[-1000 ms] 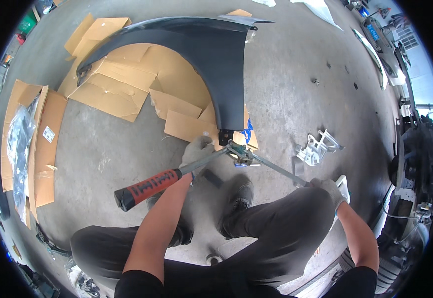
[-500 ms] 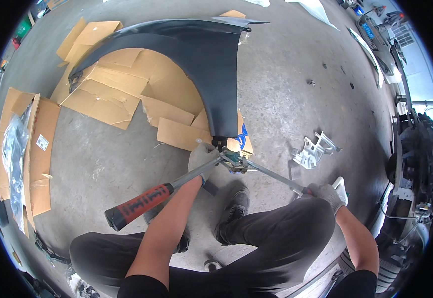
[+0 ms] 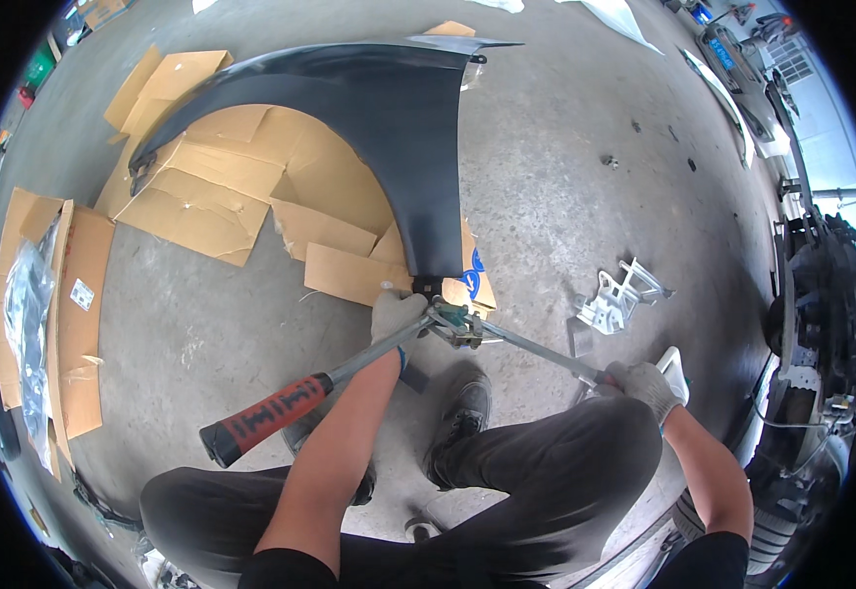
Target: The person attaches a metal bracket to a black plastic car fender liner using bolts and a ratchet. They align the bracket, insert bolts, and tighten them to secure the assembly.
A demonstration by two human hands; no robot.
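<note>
A dark car fender with a curved wheel-arch cutout lies in front of me, its narrow lower end toward me. My left hand, in a grey work glove, is closed at the dark tab on that end; its fingers are partly hidden. Long-handled bolt cutters have their greenish head close beside this tab, with the handles spread wide. The left handle's red-and-black grip rests free across my left forearm. My gloved right hand is wrapped round the other handle's end, by my right knee.
Flattened cardboard lies under the fender. An upright open box with plastic-wrapped contents stands at left. Silver metal brackets sit on the floor at right. Vehicle parts line the right edge.
The view has shifted slightly, so the fender and cardboard appear a little farther left. Both hands keep their places on the tab and handle, and the bolt cutters' handles stay spread.
</note>
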